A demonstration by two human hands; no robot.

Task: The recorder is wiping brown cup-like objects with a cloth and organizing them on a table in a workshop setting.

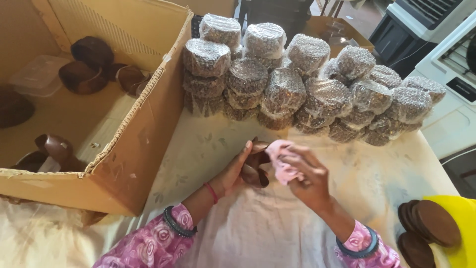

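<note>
Right in the middle of the table (208,149), over a pale leaf-print cloth, both hands are busy with one small thing. Left hand (237,171) is wrapped around a dark brown glossy bowl (255,166), looks like a carved shell piece, thumb up along its rim. So that hand is clearly grasping, not loose. Right hand (308,179) has its fingers pinched on a pink rag (283,161), and the rag is pressed against the bowl, touching it on the right side. Both wrists have dark bangles and pink floral sleeves, plus a red thread on the left one.

Behind the hands, toward the far edge, there's a big heap of bundles (302,89) wrapped in bubble wrap, round and stacked a few high, spreading across most of the table's width. You can just make out brown stuff inside them.

Over on the left sits a big open cardboard box (134,134), one corner pointing at the hands. Inside it are more loose brown bowls (91,62) scattered around, and a clear plastic tub (39,74) up near the back wall.

Bottom right corner has a stack of flat brown discs (429,226) lying against something bright yellow (463,223), can't tell what that yellow thing is. Top right, off the table, there's a white and dark appliance (436,34).
</note>
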